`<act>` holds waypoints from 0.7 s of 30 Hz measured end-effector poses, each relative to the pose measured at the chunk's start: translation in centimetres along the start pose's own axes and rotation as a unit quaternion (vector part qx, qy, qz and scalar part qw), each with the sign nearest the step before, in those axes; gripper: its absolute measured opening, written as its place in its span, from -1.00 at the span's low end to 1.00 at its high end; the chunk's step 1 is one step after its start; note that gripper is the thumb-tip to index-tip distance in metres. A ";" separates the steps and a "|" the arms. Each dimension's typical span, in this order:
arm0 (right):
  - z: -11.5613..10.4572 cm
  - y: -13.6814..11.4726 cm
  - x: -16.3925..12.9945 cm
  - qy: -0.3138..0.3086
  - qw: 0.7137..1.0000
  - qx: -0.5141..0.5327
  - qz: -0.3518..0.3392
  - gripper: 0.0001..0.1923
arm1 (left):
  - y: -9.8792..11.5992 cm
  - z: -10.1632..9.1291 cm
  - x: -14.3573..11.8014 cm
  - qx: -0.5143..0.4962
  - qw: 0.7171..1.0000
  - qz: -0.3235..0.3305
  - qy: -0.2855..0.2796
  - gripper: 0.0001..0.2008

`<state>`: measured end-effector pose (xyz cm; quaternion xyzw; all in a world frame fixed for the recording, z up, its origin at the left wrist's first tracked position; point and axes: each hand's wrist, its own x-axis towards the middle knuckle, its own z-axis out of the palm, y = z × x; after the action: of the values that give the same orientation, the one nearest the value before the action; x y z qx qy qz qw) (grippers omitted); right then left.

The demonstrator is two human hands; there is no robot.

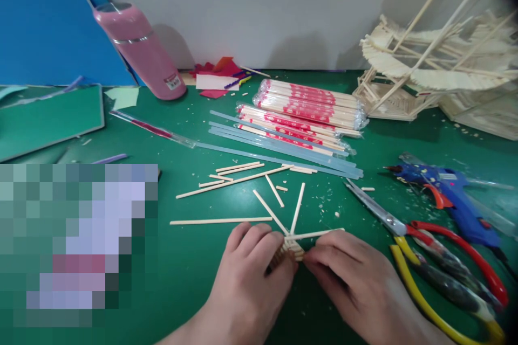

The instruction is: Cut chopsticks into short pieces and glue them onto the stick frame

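So we've got both hands pinched on a little bundle of wooden sticks low on the green surface: left hand gripping one side, right hand the other. Scissors and a blue glue gun sit just right of us.

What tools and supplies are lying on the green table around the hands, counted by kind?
Pink bottle: 1
Wrapped chopstick packs: 2
Blue glue gun: 1
Scissors: 1
Yellow-handled pliers: 1
Stick models at the back: 1
Small stick piece held by left hand and right hand: 1
Total: 8, loose cut sticks and clear glue rods not counted.
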<state>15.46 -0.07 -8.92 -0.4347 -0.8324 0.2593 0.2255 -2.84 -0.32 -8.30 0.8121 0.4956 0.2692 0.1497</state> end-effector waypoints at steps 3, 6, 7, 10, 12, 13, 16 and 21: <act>0.0 0.1 -0.2 -0.005 1.000 0.007 0.002 -0.86 | 0.0 0.0 0.0 0.004 1.000 0.004 -0.013 -0.82; -0.1 0.0 -0.1 -0.007 1.000 0.016 0.006 -0.86 | 0.0 0.2 -0.1 0.009 1.000 0.014 -0.013 -0.82; -0.2 0.0 0.0 -0.010 1.000 0.019 0.010 -0.86 | 0.0 0.3 -0.2 0.007 1.000 0.019 0.001 -0.82; -0.4 -0.3 0.3 -0.019 0.999 0.032 0.034 -0.88 | 0.1 0.1 -0.5 -0.013 0.999 0.037 0.035 -0.86; -0.4 -0.4 0.5 -0.018 0.998 0.038 0.055 -0.90 | 0.1 -0.4 -0.5 -0.022 0.998 0.040 0.044 -0.83; -0.4 -0.4 0.5 -0.019 0.997 0.038 0.063 -0.90 | -0.1 -0.7 -0.5 -0.018 0.998 0.035 0.047 -0.82; -0.3 -0.5 0.5 -0.021 0.996 0.027 0.077 -0.88 | -1.0 -1.9 -0.1 0.018 0.997 0.007 0.080 -0.85; -0.2 -0.6 0.4 -0.003 0.997 0.033 0.067 -0.87 | -3.5 -4.0 0.4 0.091 0.991 -0.044 0.084 -0.93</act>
<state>15.01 0.04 -8.30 -0.4811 -0.7929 0.3029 0.2192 -7.52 1.57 -6.74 0.7743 0.5638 0.2839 0.0445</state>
